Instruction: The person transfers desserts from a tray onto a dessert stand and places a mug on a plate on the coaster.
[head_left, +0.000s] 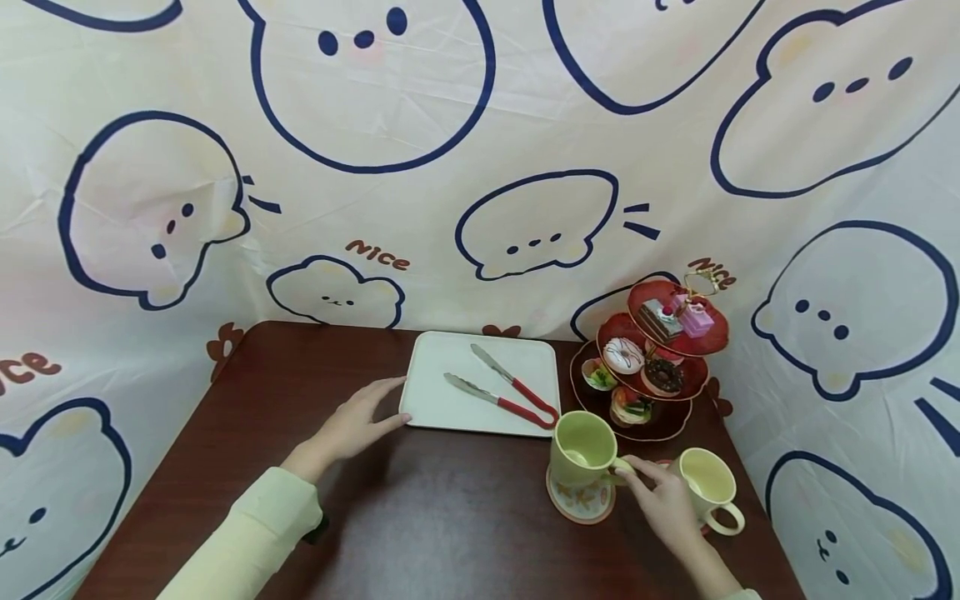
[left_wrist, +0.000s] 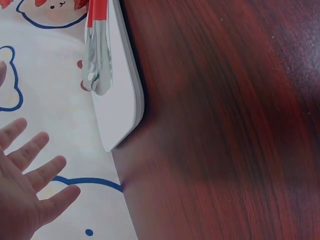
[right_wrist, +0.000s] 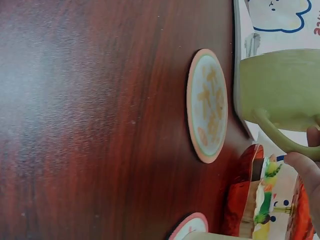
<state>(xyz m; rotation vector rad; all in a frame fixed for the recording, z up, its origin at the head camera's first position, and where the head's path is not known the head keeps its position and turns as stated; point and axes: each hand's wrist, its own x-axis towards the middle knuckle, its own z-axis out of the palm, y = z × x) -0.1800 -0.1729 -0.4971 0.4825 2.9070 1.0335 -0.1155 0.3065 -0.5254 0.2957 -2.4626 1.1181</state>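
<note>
My right hand [head_left: 666,498] pinches the handle of a green mug [head_left: 583,450]. In the right wrist view that mug [right_wrist: 280,90] hangs above a round patterned coaster [right_wrist: 207,106], with a gap between them. The other mug, pale yellow-green [head_left: 705,479], stands on a second coaster at the right. By the left edge of a white tray [head_left: 442,408] is my left hand [head_left: 358,421], its fingers spread and holding nothing. In the left wrist view a gap shows between the left hand [left_wrist: 30,185] and the tray. Red-handled tongs [head_left: 504,402] lie on the tray.
Behind the mugs at the right stands a three-tier red stand [head_left: 693,387] bearing cakes, doughnuts and tarts. A cartoon-print cloth [head_left: 420,208] hangs behind and beside the dark wooden table [head_left: 420,517].
</note>
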